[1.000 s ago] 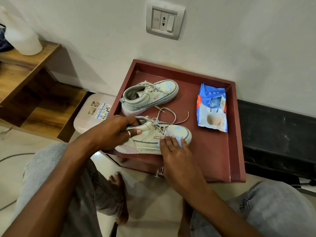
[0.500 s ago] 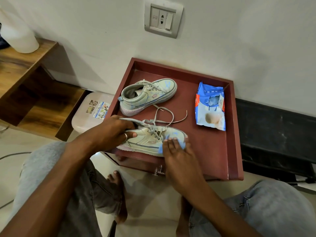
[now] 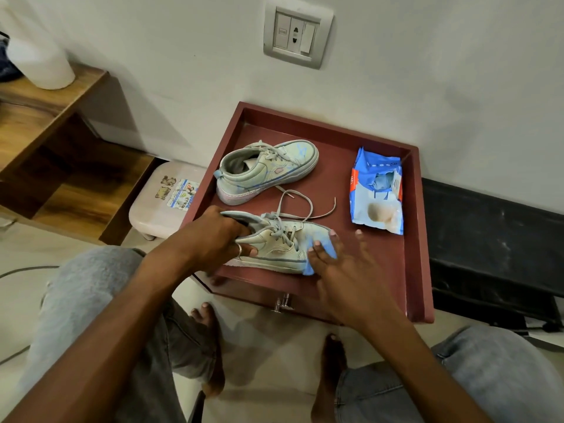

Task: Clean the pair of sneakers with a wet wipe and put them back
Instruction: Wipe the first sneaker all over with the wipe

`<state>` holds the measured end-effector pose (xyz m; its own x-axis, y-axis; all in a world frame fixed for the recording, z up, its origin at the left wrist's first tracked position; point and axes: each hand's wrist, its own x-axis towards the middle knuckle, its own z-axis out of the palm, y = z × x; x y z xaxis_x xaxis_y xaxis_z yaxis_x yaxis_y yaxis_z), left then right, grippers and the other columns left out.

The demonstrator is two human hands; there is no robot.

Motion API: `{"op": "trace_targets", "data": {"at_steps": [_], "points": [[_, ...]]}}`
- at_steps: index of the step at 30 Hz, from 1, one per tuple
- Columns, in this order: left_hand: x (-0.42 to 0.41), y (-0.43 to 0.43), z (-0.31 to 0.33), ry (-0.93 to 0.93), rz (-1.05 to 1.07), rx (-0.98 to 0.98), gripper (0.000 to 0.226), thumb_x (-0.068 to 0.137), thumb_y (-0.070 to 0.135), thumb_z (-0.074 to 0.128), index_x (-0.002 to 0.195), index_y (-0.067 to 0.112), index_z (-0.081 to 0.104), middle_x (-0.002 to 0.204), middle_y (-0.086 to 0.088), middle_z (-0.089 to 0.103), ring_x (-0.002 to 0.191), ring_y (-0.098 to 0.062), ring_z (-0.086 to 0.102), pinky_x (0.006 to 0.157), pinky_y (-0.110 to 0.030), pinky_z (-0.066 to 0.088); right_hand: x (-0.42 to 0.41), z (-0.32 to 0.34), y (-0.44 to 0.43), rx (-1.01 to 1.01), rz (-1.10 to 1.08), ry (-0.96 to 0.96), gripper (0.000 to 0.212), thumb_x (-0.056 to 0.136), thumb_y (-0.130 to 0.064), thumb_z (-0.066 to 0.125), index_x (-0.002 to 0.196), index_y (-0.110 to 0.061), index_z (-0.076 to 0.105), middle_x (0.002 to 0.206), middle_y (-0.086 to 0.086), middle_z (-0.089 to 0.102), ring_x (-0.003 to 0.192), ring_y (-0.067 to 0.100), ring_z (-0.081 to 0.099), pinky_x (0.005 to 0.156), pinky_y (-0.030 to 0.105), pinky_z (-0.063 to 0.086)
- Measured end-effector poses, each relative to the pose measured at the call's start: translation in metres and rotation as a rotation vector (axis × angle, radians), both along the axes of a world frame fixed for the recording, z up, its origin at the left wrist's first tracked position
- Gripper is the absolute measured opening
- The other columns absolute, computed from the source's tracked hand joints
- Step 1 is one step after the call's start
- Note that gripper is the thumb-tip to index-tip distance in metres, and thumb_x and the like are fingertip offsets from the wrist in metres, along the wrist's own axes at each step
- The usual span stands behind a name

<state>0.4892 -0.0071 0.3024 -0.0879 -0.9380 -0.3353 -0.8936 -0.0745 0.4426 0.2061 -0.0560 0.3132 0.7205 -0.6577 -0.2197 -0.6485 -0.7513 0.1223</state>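
A seated person's left hand (image 3: 213, 239) grips the near sneaker (image 3: 280, 245) by its heel collar at the front edge of a rimmed maroon surface (image 3: 375, 270). The right hand (image 3: 341, 270), fingers straight and spread, presses a blue wet wipe (image 3: 324, 250) against the shoe's toe. The second sneaker (image 3: 268, 169) lies just behind, loose laces between the two. An opened wipe pack (image 3: 377, 193) rests to the right.
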Motion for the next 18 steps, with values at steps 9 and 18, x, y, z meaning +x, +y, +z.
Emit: {"op": "trace_targets", "data": {"at_steps": [9,18], "points": [[0.004,-0.004,-0.007,-0.026,-0.019,0.024,0.075,0.072,0.086,0.041,0.095,0.024,0.077,0.098,0.008,0.072,0.099,-0.017,0.058,0.083,-0.040,0.057,0.005,-0.007,-0.021,0.149,-0.131,-0.129,0.078,0.093,-0.056,0.006,0.157,-0.012,0.003,0.164,0.003,-0.003,0.152,0.016,-0.008,0.122,0.050,-0.003],[0.004,-0.004,-0.010,0.022,0.005,0.030,0.065,0.076,0.081,0.050,0.107,0.030,0.076,0.111,0.005,0.070,0.104,-0.017,0.059,0.086,-0.041,0.058,-0.012,0.013,-0.008,0.183,-0.044,-0.005,0.109,0.071,-0.069,-0.037,0.157,-0.021,0.012,0.164,-0.007,0.002,0.150,0.007,-0.007,0.119,0.051,-0.007]]}}
